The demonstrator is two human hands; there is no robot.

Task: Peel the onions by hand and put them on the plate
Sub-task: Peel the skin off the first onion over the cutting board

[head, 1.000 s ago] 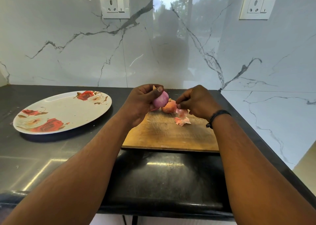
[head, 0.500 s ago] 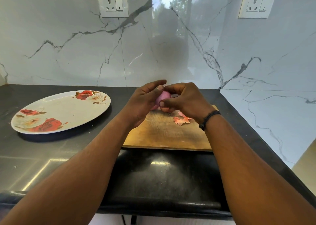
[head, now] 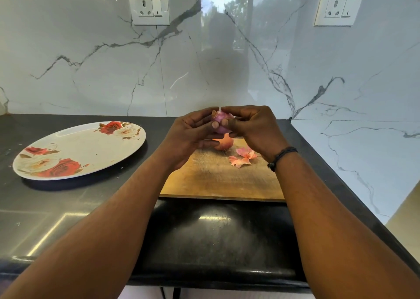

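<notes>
At frame centre I see the left hand and right hand both curled round one purple onion, held above the wooden cutting board. A second, unpeeled onion sits on the board just below. Skin scraps lie right of it. The rose-patterned plate, centre left, holds no onion.

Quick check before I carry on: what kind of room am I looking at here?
Most likely a home kitchen. A dark stone countertop runs below a marble-look backsplash with wall sockets, and a wooden cutting board bears an unpeeled onion beside a rose-patterned plate.
</notes>
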